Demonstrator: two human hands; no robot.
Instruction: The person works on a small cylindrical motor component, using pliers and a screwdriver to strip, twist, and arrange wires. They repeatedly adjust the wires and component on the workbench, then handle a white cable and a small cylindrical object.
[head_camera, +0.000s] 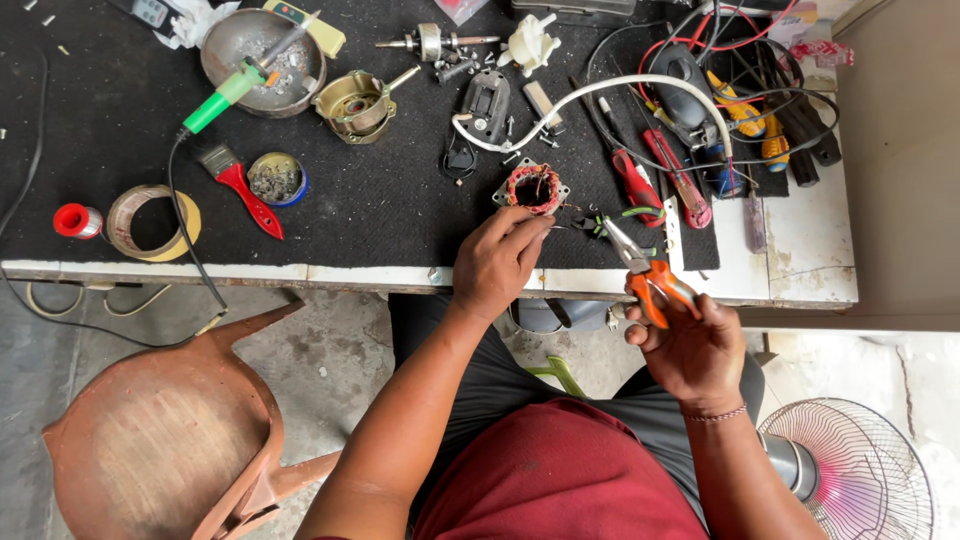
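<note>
left hand at copper-wound stator, right hand gripping orange-handled pliers

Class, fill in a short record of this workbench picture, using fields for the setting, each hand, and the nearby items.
Setting: black-matted workbench seen from above
Left hand: fingertips on the copper-wound motor stator
Right hand: grips orange-handled pliers, tips toward the stator's wires
Nearby: green-handled soldering iron in a metal bowl, red-handled brush, roll of tape

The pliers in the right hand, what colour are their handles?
Orange. The pliers show best in the head view, held in the right hand.
</note>
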